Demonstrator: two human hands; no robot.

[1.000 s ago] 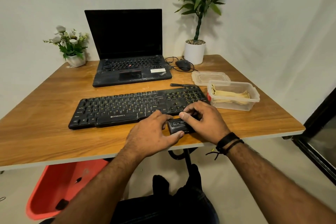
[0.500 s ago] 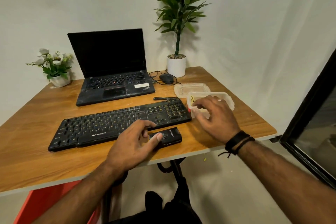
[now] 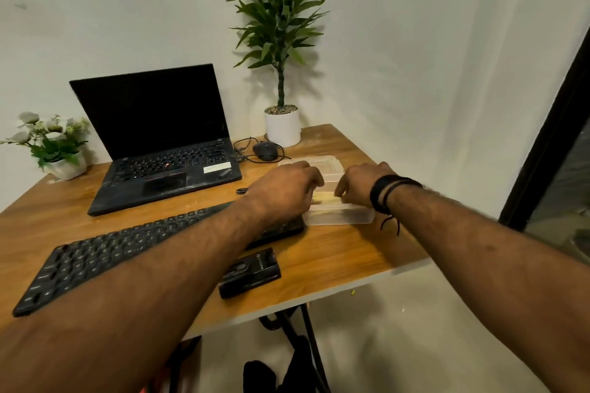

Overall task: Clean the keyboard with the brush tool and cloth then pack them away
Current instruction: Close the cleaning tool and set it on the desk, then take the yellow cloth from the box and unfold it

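The yellow cloth (image 3: pixel 325 200) lies inside a clear plastic container (image 3: pixel 339 217) at the right end of the black keyboard (image 3: pixel 111 260). Both my hands are over that container. My right hand (image 3: pixel 360 185) curls down onto the cloth, its thumb and fingers pinching the cloth's right part. My left hand (image 3: pixel 287 191) bends over the container's left end with its fingertips hidden. The black brush tool case (image 3: pixel 251 273) lies alone on the table near the front edge, below the keyboard.
The container's lid (image 3: pixel 323 161) lies just behind it. Behind the keyboard are an open laptop (image 3: pixel 159 150), a mouse (image 3: pixel 265 150) with cable, a tall potted plant (image 3: pixel 282 124), a small flower pot (image 3: pixel 60 153) and a small black tool (image 3: pixel 241 191). The table's right edge is near the container.
My left hand left the black case and crossed over the keyboard to the container. My right hand went deeper onto the cloth. The view swung right.
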